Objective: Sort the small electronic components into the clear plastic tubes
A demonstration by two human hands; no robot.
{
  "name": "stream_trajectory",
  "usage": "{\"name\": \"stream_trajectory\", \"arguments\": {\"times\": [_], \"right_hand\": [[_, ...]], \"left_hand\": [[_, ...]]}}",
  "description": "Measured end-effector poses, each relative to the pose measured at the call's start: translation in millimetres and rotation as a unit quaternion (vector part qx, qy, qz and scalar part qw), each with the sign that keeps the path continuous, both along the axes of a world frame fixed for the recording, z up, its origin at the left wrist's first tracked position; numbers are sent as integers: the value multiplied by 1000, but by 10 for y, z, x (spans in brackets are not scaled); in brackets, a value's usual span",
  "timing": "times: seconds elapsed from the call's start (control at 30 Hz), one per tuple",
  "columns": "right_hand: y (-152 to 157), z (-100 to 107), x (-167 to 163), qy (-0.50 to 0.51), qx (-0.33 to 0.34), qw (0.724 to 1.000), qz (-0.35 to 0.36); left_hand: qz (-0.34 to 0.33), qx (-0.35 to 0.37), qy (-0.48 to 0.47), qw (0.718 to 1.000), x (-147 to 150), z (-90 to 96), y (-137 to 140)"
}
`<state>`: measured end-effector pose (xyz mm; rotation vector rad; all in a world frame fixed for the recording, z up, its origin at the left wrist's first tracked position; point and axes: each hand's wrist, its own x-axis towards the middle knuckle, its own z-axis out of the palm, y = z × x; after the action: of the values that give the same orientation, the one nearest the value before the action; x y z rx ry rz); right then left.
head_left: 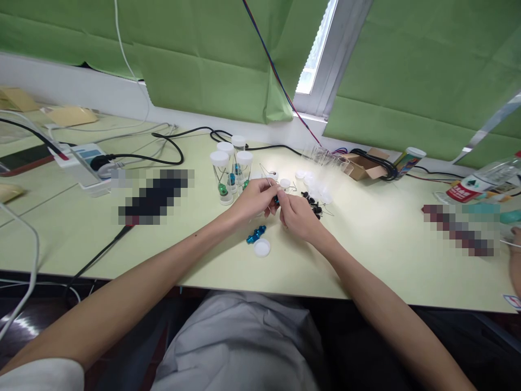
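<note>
My left hand (pixel 257 196) and my right hand (pixel 296 213) meet above the table, fingertips pinched together. Between them shows a small blue piece (pixel 277 199), mostly covered by the fingers; a thin bent wire (pixel 266 171) sticks up beside them. Just below lie several shiny blue pieces (pixel 256 234) in a row, close to a round white lid (pixel 261 247). To the left of my left hand stand several clear tubes with white caps (pixel 220 158), holding green or blue pieces and wires. Black pieces with thin wires (pixel 313 205) are heaped past my right hand.
White caps (pixel 321 193) and clear empty tubes (pixel 325 156) lie behind my right hand, near an open cardboard box (pixel 366 164). At left are a power strip (pixel 87 168) and black cable (pixel 171 161). A plastic bottle (pixel 480 182) and another person's arm (pixel 516 260) are at right.
</note>
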<state>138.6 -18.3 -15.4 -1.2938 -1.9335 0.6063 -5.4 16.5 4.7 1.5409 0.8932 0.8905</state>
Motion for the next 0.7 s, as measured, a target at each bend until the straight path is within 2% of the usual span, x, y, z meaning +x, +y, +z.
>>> {"name": "stream_trajectory", "arguments": {"times": [0.4,0.7], "right_hand": [[-23,63,-22,36,-7,999,-12],[-27,53,-34,53,-1,998,-40]], "left_hand": [[5,-20,-57,998,19,-23,2],[53,-56,-133,988,48,18,-27]]}}
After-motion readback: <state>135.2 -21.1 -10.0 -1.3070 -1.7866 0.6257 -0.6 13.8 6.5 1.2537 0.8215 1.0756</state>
